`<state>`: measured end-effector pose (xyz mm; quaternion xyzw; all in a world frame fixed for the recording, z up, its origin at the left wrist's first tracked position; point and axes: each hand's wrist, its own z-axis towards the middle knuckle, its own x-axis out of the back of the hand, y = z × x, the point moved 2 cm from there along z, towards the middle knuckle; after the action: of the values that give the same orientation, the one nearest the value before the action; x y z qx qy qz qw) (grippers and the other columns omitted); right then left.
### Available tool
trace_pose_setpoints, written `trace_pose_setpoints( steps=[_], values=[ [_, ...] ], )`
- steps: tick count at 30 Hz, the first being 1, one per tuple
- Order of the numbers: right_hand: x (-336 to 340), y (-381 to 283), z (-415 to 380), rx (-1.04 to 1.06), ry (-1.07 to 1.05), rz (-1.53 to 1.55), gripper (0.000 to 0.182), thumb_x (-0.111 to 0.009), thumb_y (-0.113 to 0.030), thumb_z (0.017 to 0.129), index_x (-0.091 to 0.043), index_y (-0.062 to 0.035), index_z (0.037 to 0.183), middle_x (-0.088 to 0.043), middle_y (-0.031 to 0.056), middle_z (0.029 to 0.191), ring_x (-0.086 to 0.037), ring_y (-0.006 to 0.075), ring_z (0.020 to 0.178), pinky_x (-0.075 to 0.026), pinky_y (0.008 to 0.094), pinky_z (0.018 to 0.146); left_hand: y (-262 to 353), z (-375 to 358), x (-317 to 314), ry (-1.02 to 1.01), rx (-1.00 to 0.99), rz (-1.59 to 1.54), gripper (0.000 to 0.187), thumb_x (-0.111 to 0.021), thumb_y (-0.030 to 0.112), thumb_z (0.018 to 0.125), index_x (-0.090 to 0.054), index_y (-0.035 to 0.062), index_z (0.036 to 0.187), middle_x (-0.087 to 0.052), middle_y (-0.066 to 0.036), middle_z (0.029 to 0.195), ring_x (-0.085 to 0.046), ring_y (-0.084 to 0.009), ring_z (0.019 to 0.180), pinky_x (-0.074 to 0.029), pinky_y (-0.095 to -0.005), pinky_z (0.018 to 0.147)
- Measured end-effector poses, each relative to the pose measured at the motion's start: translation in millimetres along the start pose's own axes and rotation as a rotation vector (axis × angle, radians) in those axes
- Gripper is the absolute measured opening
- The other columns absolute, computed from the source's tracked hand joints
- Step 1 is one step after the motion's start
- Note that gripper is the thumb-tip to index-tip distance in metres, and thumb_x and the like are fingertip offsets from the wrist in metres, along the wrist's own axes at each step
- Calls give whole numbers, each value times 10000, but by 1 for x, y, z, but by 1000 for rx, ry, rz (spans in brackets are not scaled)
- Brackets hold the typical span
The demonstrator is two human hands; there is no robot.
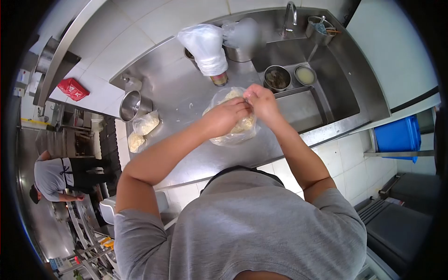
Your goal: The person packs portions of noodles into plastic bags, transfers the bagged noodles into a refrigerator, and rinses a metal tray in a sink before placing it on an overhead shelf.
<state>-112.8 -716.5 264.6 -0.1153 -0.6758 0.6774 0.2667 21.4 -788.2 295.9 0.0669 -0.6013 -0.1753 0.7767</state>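
A clear plastic bag [244, 126] filled with pale yellow, crumbly or shredded food lies on the steel counter in front of me. Over its top reaches my left hand [227, 116], fingers bent together on the plastic near the mouth. My right hand [262, 102] pinches the bag's edge at the upper right, close to the left fingertips. The fingertips of both hands are partly hidden. Further left rest two smaller bags of similar food, an upper bag [147, 123] and a lower bag [136, 142], beside a steel pot [134, 106].
Behind the bag stands a can [219, 78] under a white plastic bag [203, 46]. To the right is a steel sink [336, 100] with a faucet [290, 18], a pot of dark contents [277, 78] and a bowl of cloudy liquid [305, 75]. Another person [51, 172] works at far left.
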Motion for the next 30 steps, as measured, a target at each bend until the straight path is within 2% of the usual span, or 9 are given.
trace_pose_setpoints(
  steps=[3, 9, 12, 13, 15, 21, 24, 27, 30],
  values=[
    [-7, -4, -2, -40, 2, 114, 131, -505, -88, 864, -566, -3, 785, -492, 5, 615, -423, 85, 561, -367, 255, 523, -9, 7, -7, -121, -12, -150, 360, -562, -49, 626, -600, 21, 977, -593, -145, 1013, -509, -298, 1049, -413, -377, 904],
    [1, -5, 4, -111, -3, 221, 142, -494, -79, 881, -568, -10, 782, -430, -38, 592, -351, 54, 542, -305, 222, 491, -7, 37, -14, -539, 475, -239, 371, -521, -70, 629, -603, -14, 986, -591, -190, 1015, -517, -336, 1024, -430, -387, 874],
    [12, 1, 3, -101, 28, 235, 131, -510, -92, 864, -576, 1, 799, -488, -7, 618, -413, 74, 571, -363, 241, 528, -9, 25, -17, 44, 11, -195, 341, -566, -29, 644, -601, -14, 983, -595, -209, 960, -550, -352, 951, -452, -402, 818],
    [15, 4, 3, -87, 37, 232, 131, -517, -97, 855, -579, 7, 804, -519, 10, 632, -447, 85, 586, -393, 252, 546, -10, 20, -15, 137, 34, -133, 319, -576, -16, 648, -611, -10, 964, -598, -210, 922, -562, -354, 910, -456, -408, 791],
    [15, 1, 1, -70, 17, 274, 114, -512, -86, 870, -579, -15, 812, -468, -27, 626, -381, 57, 563, -328, 221, 514, -1, 10, 2, 298, 87, -15, 275, -597, 9, 655, -631, -1, 927, -605, -212, 847, -587, -358, 828, -465, -420, 737],
    [-6, 0, -6, -50, -122, 365, 106, -515, -73, 873, -588, -27, 811, -449, -53, 627, -349, 40, 555, -293, 200, 502, -29, 17, -18, -300, 417, -94, 238, -574, 54, 714, -611, 22, 947, -617, -197, 923, -599, -346, 838, -470, -418, 752],
    [-3, -1, 0, -51, -116, 306, 112, -518, -78, 873, -592, -24, 809, -447, -53, 623, -354, 42, 557, -301, 203, 507, -27, 18, -34, -258, 550, -63, 194, -542, 82, 750, -613, 32, 924, -608, -186, 979, -583, -343, 894, -464, -429, 753],
    [-2, -10, -5, -78, -97, 312, 106, -529, -90, 865, -580, -9, 821, -473, -26, 629, -393, 60, 574, -348, 226, 534, -23, 7, -47, -171, 321, 255, 189, -509, 112, 786, -622, 63, 929, -582, -151, 1080, -548, -328, 994, -448, -429, 805],
    [-3, -25, -9, -12, -106, 201, 106, -538, -98, 863, -578, -3, 838, -505, -2, 634, -425, 75, 588, -379, 250, 548, -9, -13, -31, -65, 624, 88, 217, -545, 100, 765, -632, 100, 963, -549, -111, 1154, -506, -308, 1078, -418, -420, 868]
  ],
)
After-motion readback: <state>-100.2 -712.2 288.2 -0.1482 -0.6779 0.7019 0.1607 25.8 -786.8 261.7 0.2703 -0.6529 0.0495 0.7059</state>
